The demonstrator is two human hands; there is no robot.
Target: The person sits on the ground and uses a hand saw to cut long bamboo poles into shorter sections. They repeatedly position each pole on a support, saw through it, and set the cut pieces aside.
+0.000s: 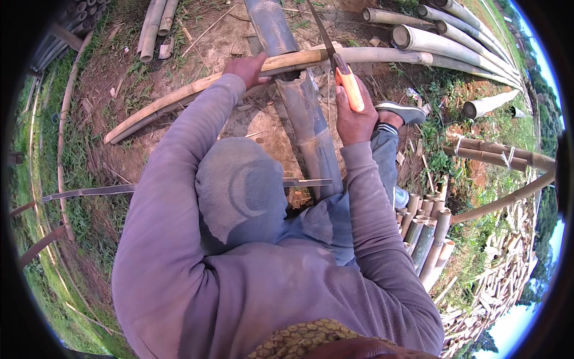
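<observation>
A saw (348,90) with an orange handle is being held by the right hand (354,116) in the upper centre of the frame, the grip being closed firmly around the handle. The dark blade is pointing toward the top edge and is being carried across a long bamboo pole (293,60); whether the teeth are biting into it cannot be told. The pole is running sideways through the upper half, from the left of centre toward the upper right, and is being clasped by the left hand (246,70), the grip being wrapped on it left of the saw. Beneath the pole, a thick grey bamboo trunk (311,128) with a ragged edge is lying lengthwise toward the knees, and another thick grey section (270,27) is showing above; whether the two are joined cannot be told. More bamboo poles (448,49) are lying at upper right, their cut ends facing inward. Shorter bamboo lengths (423,239) are standing bunched at lower right, and a bamboo frame (490,152) tied with white string is being seen above them. A dark shoe (405,112) is resting just beside the right hand, on bare, grass-flecked ground (143,72).
</observation>
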